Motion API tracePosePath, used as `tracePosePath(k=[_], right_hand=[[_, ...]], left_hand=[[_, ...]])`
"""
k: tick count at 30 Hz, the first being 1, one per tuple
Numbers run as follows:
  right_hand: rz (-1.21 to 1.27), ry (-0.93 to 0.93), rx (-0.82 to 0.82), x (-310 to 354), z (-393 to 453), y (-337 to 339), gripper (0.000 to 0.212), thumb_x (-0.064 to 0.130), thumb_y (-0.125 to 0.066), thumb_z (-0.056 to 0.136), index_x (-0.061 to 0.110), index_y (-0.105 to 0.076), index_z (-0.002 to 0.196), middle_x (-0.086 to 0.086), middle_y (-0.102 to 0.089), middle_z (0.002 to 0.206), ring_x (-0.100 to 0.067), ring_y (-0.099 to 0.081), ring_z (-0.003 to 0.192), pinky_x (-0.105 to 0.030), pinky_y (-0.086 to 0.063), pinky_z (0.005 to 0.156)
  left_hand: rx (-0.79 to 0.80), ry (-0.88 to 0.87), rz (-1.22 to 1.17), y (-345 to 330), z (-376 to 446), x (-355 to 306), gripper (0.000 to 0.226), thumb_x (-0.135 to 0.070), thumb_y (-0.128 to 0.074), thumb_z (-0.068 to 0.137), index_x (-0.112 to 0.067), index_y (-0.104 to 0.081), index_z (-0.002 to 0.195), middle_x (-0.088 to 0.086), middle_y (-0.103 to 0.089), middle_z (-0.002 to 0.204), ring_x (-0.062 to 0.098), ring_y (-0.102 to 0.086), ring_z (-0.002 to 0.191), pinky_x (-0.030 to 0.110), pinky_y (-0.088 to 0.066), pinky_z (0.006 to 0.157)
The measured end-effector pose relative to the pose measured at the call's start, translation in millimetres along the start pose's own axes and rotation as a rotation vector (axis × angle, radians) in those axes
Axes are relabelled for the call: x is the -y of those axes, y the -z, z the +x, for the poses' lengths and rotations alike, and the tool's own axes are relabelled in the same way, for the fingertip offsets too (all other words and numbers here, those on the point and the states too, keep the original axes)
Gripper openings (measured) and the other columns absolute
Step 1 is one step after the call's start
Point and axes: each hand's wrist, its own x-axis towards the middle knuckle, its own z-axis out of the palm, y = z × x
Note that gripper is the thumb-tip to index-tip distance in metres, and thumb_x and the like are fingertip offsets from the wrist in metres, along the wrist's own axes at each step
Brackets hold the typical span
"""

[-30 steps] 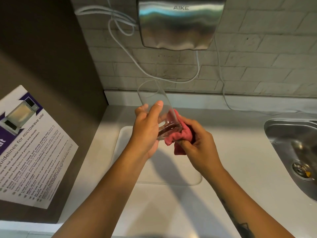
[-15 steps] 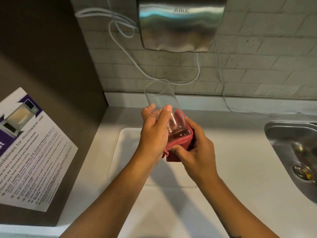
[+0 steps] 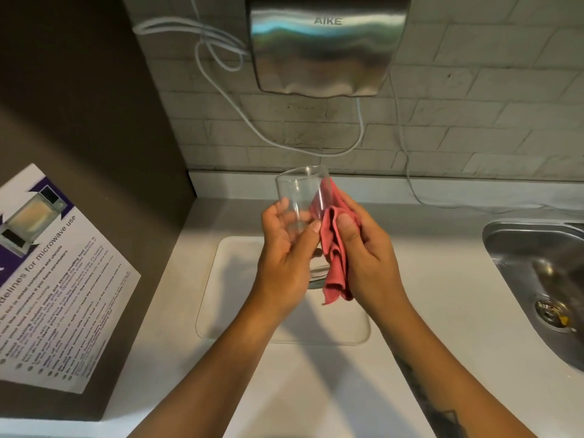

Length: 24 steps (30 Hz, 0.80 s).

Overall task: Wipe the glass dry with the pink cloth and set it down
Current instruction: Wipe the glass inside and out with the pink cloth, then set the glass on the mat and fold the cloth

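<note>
A clear drinking glass (image 3: pixel 300 197) is held upright above the white counter, its mouth pointing up and away. My left hand (image 3: pixel 284 257) wraps its lower half from the left, thumb across the front. My right hand (image 3: pixel 366 254) presses a crumpled pink cloth (image 3: pixel 335 257) against the glass's right side; the cloth reaches up along the wall and hangs down past the base. The bottom of the glass is partly hidden between my hand and the cloth.
A white tray (image 3: pixel 227 298) lies on the counter (image 3: pixel 426 311) under my hands. A steel sink (image 3: pixel 537 279) is at the right. A metal hand dryer (image 3: pixel 322 45) with loose cables hangs on the tiled wall. A microwave notice (image 3: pixel 47 279) is stuck on the brown panel at the left.
The glass has tipped from leaning left to nearly upright. The cloth has slid from under the base up along the right side of the glass.
</note>
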Motion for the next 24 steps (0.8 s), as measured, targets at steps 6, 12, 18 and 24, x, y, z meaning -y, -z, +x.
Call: tracePosePath(k=[6,12,18,24], right_hand=[[-0.033,-0.083,0.087,-20,-34,-10,0.047,0.019,-0.053,0.116,0.029,-0.051,0.162,0.022,-0.082,0.116,0.001,-0.081,0.098,-0.010,-0.059,0.084],[0.509,-0.562,-0.038,-61,-66,13,0.029,0.016,-0.066,0.105,0.013,-0.077,0.132,-0.021,-0.084,0.114,-0.032,-0.085,0.085,-0.041,-0.069,0.066],[0.911,-0.809,-0.098,-77,-97,48,0.038,0.033,-0.062,0.095,0.010,-0.086,0.115,-0.025,-0.081,0.101,-0.036,-0.081,0.066,-0.043,-0.062,0.049],[1.224,-0.846,-0.260,-88,-121,61,0.040,0.036,-0.069,0.084,0.002,-0.087,0.094,-0.028,-0.084,0.103,-0.037,-0.087,0.074,-0.047,-0.066,0.048]], left_hand=[[-0.060,-0.051,0.098,20,15,9,0.073,-0.061,-0.067,0.083,-0.038,-0.037,0.145,-0.009,-0.061,0.136,-0.003,-0.069,0.116,0.014,-0.058,0.082],[-0.013,-0.068,0.253,33,33,47,0.098,-0.048,-0.084,0.070,-0.033,-0.032,0.151,-0.009,-0.056,0.135,0.012,-0.069,0.121,0.031,-0.059,0.097],[0.128,0.014,0.376,27,57,102,0.091,-0.015,-0.096,0.077,-0.032,-0.041,0.147,-0.004,-0.053,0.146,0.013,-0.060,0.131,0.035,-0.049,0.112],[0.171,0.049,0.497,10,62,152,0.089,-0.018,-0.099,0.072,-0.032,-0.042,0.139,-0.003,-0.058,0.144,0.014,-0.060,0.130,0.014,-0.047,0.095]])
